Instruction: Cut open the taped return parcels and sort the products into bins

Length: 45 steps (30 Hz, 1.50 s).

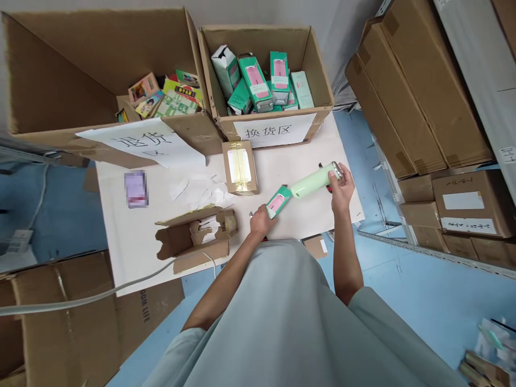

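My right hand [342, 188] grips a pale green thermos bottle [312, 183] by its silver-rimmed end, and the bottle lies tilted over the right part of the white table [290, 223]. In my left hand [261, 222] is a slim green box [279, 202] with a pink bottle picture on its front. The box's upper end is close to the bottle's far end; whether they touch I cannot tell. Something small and dark, partly red, sits behind the bottle near my right hand, mostly hidden.
Two big cartons stand at the back: one with colourful small packs [177, 99], one with several green boxes [256, 83]. A taped small carton [241, 167], an open carton [193, 236], torn paper [203, 192] and a purple item [136, 188] lie on the table. Shelved cartons [471, 204] flank the right.
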Motion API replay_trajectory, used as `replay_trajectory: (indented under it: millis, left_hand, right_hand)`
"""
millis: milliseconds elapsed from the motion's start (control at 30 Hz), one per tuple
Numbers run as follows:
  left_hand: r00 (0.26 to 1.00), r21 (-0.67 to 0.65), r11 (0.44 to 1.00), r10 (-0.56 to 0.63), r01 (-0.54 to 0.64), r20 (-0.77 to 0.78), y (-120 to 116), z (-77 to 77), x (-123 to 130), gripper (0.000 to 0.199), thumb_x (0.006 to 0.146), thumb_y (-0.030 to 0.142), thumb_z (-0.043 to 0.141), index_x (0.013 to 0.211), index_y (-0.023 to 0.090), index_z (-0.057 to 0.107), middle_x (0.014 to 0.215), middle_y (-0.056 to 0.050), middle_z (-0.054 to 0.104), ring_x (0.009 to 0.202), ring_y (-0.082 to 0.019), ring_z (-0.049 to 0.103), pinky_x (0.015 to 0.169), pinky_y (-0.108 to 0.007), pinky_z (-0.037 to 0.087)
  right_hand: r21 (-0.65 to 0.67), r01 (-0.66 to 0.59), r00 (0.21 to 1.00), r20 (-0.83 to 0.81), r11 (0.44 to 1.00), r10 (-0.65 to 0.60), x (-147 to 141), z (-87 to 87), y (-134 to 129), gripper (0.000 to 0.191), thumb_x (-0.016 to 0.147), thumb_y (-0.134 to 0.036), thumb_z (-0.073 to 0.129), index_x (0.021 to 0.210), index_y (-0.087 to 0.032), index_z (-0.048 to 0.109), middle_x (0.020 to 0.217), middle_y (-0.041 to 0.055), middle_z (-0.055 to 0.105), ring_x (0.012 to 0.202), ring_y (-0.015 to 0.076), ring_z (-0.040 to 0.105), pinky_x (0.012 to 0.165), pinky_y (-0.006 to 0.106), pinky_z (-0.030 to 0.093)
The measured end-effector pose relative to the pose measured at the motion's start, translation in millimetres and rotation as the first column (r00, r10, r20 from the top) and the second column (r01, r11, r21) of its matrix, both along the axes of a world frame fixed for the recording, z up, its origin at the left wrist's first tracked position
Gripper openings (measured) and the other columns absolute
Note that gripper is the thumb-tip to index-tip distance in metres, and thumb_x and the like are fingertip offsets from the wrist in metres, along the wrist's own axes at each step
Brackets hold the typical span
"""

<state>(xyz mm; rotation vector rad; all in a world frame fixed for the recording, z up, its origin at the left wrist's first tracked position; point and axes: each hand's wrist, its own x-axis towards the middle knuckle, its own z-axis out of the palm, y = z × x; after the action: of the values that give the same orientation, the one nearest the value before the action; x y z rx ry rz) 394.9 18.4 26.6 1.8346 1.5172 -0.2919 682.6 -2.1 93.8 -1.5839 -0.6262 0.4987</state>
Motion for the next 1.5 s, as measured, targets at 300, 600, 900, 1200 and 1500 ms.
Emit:
replay_trajectory:
  millis: [300, 600, 900, 1200, 1500]
  left_hand:
    - [0.985, 0.081, 0.996, -0.045, 0.032, 0.167, -15, -10.3, -29, 0.062, 0.092, 0.019, 0.074, 0.151, 0.016, 0.057, 0.145, -0.019, 0.07, 0.128, -0.034, 0.07, 0.104, -0.039, 0.053]
    - [0.986, 0.064, 0.99, -0.13, 0.123, 0.103, -9, -30.8, -13, 0.055, 0.086, 0.016, 0.076, 0.14, 0.01, 0.064, 0.135, -0.023, 0.074, 0.125, -0.037, 0.07, 0.103, -0.041, 0.053]
    - [0.898, 0.337, 0.94, -0.191, 0.051, 0.397, -22, -16.9, -51, 0.054, 0.082, 0.014, 0.077, 0.135, 0.019, 0.066, 0.13, -0.014, 0.074, 0.12, -0.035, 0.068, 0.106, -0.044, 0.056]
    - [0.851, 0.398, 0.917, -0.234, 0.032, 0.471, -29, 10.4, -73, 0.061, 0.084, 0.013, 0.072, 0.144, 0.019, 0.061, 0.141, -0.013, 0.071, 0.13, -0.033, 0.065, 0.114, -0.044, 0.054]
    - [0.873, 0.348, 0.938, -0.161, -0.01, 0.46, -38, 36.4, -73, 0.064, 0.085, 0.015, 0.075, 0.147, 0.022, 0.06, 0.146, -0.012, 0.07, 0.137, -0.033, 0.064, 0.119, -0.044, 0.052]
  right_hand:
    - [0.031, -0.049, 0.996, 0.074, 0.998, 0.047, 26, 3.8, 22, 0.087, 0.079, -0.07, 0.092, 0.145, -0.018, 0.07, 0.142, 0.0161, 0.074, 0.136, 0.0324, 0.072, 0.122, 0.048, 0.057]
    - [-0.098, -0.021, 1.0, 0.02, 0.995, 0.023, 15, -26.0, -10, 0.091, 0.073, -0.072, 0.09, 0.14, -0.015, 0.07, 0.139, 0.021, 0.075, 0.133, 0.0332, 0.072, 0.114, 0.049, 0.062]
    - [-0.07, -0.045, 0.995, 0.088, 0.997, 0.051, 13, 13.4, -47, 0.083, 0.078, -0.07, 0.09, 0.14, -0.018, 0.07, 0.14, 0.0193, 0.074, 0.133, 0.0344, 0.073, 0.114, 0.049, 0.062]
    - [-0.055, -0.191, 0.976, 0.096, 0.98, 0.196, -14, 54.9, -57, 0.077, 0.076, -0.066, 0.095, 0.135, -0.021, 0.073, 0.14, 0.0156, 0.076, 0.133, 0.033, 0.074, 0.116, 0.048, 0.061]
    - [0.077, -0.013, 0.999, 0.05, 0.997, 0.009, -34, 61.1, -55, 0.072, 0.086, -0.066, 0.086, 0.14, -0.022, 0.067, 0.142, 0.0153, 0.073, 0.134, 0.0315, 0.071, 0.11, 0.047, 0.064]
